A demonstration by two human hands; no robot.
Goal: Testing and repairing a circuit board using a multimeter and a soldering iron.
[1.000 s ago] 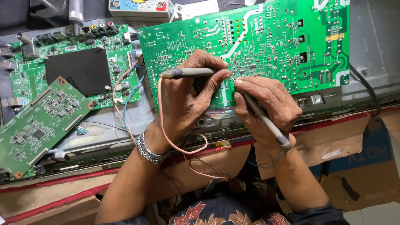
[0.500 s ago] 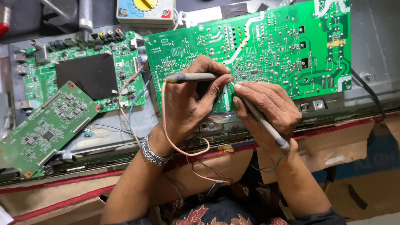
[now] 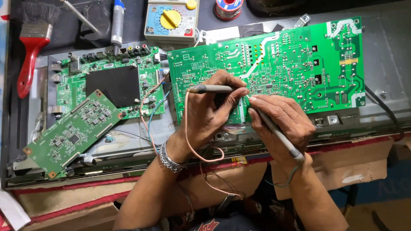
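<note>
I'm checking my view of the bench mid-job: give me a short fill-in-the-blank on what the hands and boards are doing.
1. Each hand holds a grey test ____ against the large green circuit board.
2. The left hand's lead wire is ____ in colour.
3. The red-handled brush lies at the far ____ of the bench.
4. The meter has a ____ dial.

Missing words: probe; pink; left; yellow

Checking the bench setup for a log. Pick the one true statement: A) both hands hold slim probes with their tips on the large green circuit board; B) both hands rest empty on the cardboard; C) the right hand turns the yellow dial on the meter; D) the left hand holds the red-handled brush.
A: the left hand and the right hand each grip a grey probe, tips meeting on the large green circuit board.
</note>
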